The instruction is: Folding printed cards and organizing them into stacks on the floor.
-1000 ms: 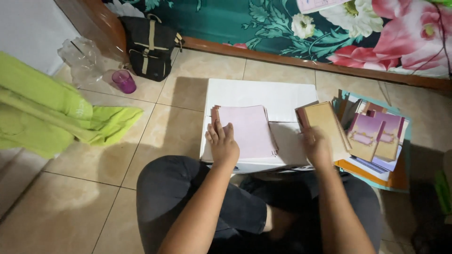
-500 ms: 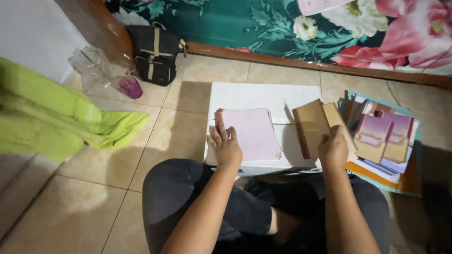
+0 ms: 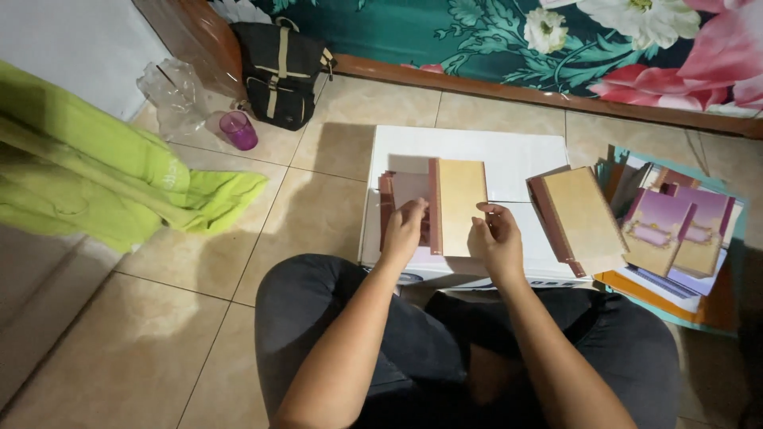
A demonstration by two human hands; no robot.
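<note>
On white tabletop [image 3: 509, 159]: tan card [image 3: 461, 202] runs lengthwise away from me; left hand [image 3: 403, 230] fingers pinch its near-left edge, right hand [image 3: 497, 242] fingers curled at right edge, approx. equidistant.

Home: tiled floor [image 3: 103, 349], floral bedspread [image 3: 509, 40], backpack [image 3: 282, 71]

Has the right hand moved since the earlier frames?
Yes. The right hand left the tan stack at the white box's right edge and went left to the tan card.
</note>
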